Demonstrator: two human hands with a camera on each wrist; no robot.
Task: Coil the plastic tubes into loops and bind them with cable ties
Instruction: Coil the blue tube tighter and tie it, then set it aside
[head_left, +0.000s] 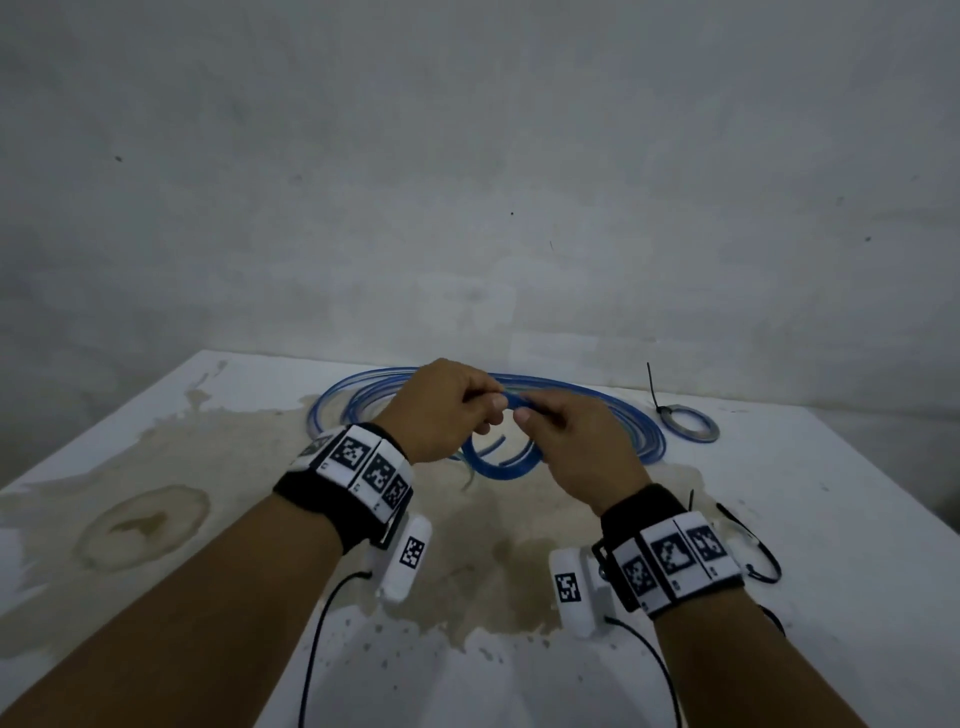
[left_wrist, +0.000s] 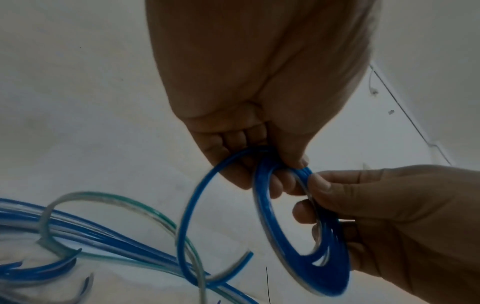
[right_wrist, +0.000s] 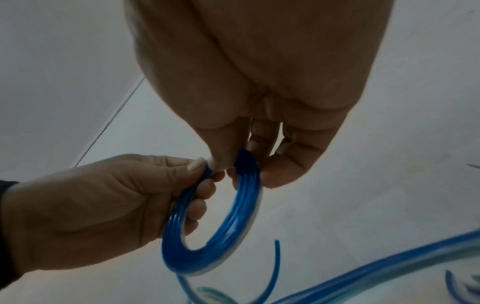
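Note:
A small coil of blue plastic tube (head_left: 500, 464) hangs above the table between both hands. My left hand (head_left: 480, 404) grips its top, fingers curled through the loop (left_wrist: 283, 255). My right hand (head_left: 530, 417) pinches the coil right beside it, thumb and fingers closed on the strands (right_wrist: 223, 232). A loose blue tube end (left_wrist: 187, 216) curves out below the coil. In the right wrist view the left hand (right_wrist: 197, 185) wraps the coil's left side. More loose blue and clear tubes (head_left: 597, 410) lie in wide loops on the table behind.
A finished small coil with a black cable tie (head_left: 691, 423) lies at the back right. Loose black cable ties (head_left: 753, 545) lie by my right wrist. The white table (head_left: 156, 467) is stained brown in the middle. A grey wall stands behind its far edge.

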